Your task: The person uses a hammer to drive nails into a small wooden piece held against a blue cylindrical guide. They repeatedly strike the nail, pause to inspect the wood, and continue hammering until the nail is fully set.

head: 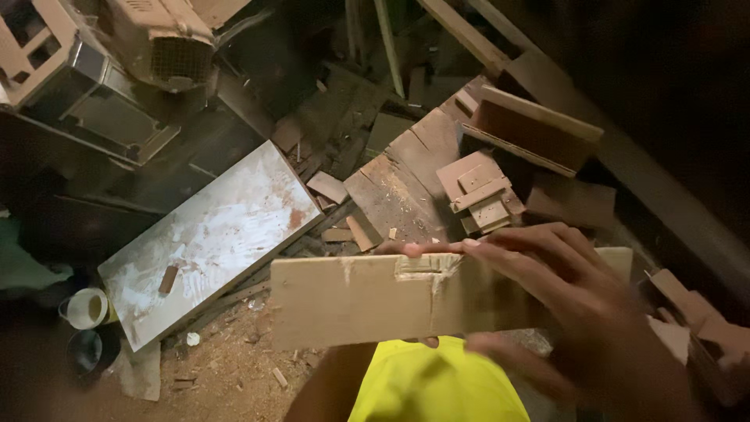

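My right hand (562, 305) lies over the right part of a pale wooden board (351, 301), fingers loosely spread, the index fingertip stretched along the top edge beside a chipped notch (426, 266), the thumb under the lower edge, so the board is clamped between them. The hand is blurred. Of my left hand (426, 341) I see only a fingertip peeking under the board's bottom edge and a forearm below; I cannot tell how its fingers sit. The board is held level above my yellow-clad lap (437, 383). Beyond it, on the sawdust-strewn floor, lie a white scuffed panel (211, 234), stacked wood offcuts (480, 191) and a small white cup (86, 307) at the left.
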